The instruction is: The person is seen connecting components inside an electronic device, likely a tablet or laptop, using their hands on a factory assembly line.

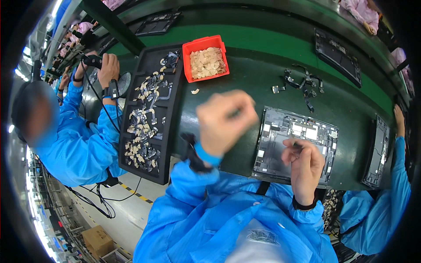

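My left hand [226, 120] is raised over the green bench, left of the open laptop chassis [276, 151]. Motion blurs it, but its fingers look curled together around a small dark spot that I cannot make out. Over the chassis's front part is my right hand [305, 166], thumb and fingers drawn together, with something small and dark at the fingertips. Circuit boards and pale labels show inside the chassis. Beyond it lie several loose dark flex cables [302, 83]. One tan curved piece [195, 91] rests on the bench near my left hand.
A red bin [186, 61] of tan pieces stands at the back. Left of it, a black compartment tray [169, 109] holds flex cables and tan pieces. More laptop chassis [337, 57] lie along the green line. Co-workers in blue [83, 151] flank me.
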The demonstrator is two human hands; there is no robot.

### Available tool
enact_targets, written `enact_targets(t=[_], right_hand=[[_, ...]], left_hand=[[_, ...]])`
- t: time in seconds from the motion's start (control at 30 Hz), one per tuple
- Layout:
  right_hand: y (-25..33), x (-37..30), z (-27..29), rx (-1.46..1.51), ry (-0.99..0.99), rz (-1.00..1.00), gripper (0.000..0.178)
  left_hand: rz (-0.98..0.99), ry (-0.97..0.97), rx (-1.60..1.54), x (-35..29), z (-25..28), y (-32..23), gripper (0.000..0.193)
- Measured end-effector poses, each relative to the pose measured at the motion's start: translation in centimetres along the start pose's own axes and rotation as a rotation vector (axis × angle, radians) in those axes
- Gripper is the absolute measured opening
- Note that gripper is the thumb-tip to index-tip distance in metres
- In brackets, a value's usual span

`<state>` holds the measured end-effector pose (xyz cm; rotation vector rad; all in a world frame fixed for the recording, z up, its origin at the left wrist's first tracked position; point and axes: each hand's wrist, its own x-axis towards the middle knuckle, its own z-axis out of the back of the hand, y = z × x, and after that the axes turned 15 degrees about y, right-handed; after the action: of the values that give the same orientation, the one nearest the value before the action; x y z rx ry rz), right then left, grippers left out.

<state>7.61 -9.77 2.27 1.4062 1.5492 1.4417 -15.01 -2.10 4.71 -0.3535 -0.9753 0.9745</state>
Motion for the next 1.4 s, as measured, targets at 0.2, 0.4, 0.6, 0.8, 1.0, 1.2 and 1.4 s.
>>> enact_targets(t=[0.2, 0.4, 0.6, 0.8, 1.0, 1.2, 1.4], right_hand=[[0.9, 1.4, 0.4, 0.13, -0.037, -0.141, 0.036], [1.0, 1.1, 0.2, -0.04, -0.028, -0.12, 0.034], [0.7, 0.5, 0.4, -0.059, 0.015, -0.1, 0.034], [0.7, 0.5, 0.0, -0.031, 0.06, -0.088, 0.032], [1.2, 0.8, -0.1, -0.089, 0.074, -0.158, 0.029], [1.1, 1.2, -0.8, -0.084, 0.115, -0.172, 0.027], [0.4, 1.8, -1.7, 0.18, 0.046, -0.055, 0.032]], left_hand=[[0.357, -0.102, -0.073, 2.7, 1.8, 3.2, 0.021], [0.252, 0.256, -0.371, -1.3, -1.3, -3.0, 0.022], [0.213, 0.335, -0.501, -1.9, -2.4, -4.1, 0.025], [0.163, 0.318, -0.5, -2.1, -2.6, -3.7, 0.021], [0.159, 0.334, -0.556, -1.7, -2.3, -3.4, 0.015], [-0.069, 0.32, -0.367, -1.3, -1.6, -1.7, 0.012], [-0.013, -0.003, -0.026, 1.4, 1.5, 0.7, 0.01]])
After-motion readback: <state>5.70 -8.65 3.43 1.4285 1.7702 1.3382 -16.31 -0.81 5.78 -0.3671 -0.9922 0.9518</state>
